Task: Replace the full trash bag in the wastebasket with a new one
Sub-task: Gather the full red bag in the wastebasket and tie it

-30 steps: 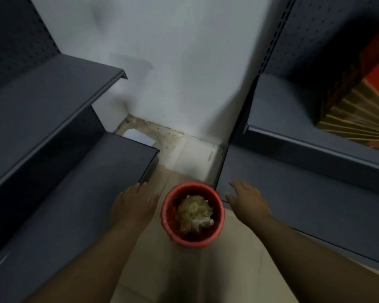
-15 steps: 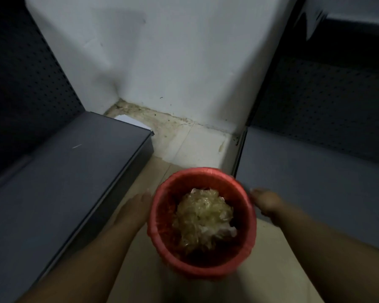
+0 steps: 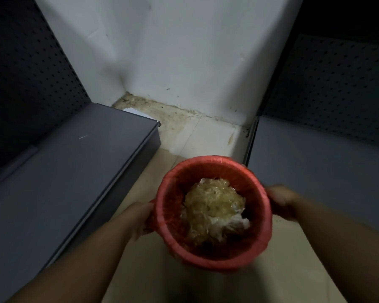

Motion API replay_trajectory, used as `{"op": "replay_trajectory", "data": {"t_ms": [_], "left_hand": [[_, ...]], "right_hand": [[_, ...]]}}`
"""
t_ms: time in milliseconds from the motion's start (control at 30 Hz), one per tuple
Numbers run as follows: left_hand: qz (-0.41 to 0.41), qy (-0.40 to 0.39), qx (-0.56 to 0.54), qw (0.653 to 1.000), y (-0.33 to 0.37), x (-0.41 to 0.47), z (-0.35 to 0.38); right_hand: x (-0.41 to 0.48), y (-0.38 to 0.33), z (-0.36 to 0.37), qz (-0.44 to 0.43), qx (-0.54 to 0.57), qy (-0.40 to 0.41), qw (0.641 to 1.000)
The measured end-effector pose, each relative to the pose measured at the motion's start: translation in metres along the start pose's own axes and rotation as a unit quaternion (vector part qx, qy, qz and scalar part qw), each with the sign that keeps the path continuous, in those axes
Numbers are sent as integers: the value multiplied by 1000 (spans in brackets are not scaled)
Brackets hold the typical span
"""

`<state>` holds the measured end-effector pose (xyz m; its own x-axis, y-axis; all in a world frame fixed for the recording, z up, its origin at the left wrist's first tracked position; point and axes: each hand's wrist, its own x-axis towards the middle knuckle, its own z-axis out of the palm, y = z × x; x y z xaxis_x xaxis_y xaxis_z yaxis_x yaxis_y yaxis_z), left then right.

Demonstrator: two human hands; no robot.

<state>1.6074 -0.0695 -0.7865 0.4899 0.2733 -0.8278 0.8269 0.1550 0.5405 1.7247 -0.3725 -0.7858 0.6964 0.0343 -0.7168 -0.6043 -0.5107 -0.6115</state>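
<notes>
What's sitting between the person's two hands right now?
In the head view, the red wastebasket sits between the left hand and right hand, one at each side. Its red bag holds crumpled yellowish trash.

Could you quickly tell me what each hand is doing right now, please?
Left hand: closed on the left side of the red wastebasket.
Right hand: pressed against the wastebasket's right side; blurred, so its grip cannot be told.

Red wastebasket (image 3: 212, 254) on tiled floor (image 3: 206, 136)
</notes>
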Motion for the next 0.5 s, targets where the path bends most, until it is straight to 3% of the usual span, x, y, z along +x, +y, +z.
{"op": "replay_trajectory", "data": {"t_ms": [300, 500], "left_hand": [[68, -17, 132, 989, 38, -56, -3], [65, -65, 183, 979, 55, -79, 16]], "right_hand": [[-46, -32, -32, 31, -90, -4, 995], [-69, -67, -24, 28, 1, -66, 997]]}}
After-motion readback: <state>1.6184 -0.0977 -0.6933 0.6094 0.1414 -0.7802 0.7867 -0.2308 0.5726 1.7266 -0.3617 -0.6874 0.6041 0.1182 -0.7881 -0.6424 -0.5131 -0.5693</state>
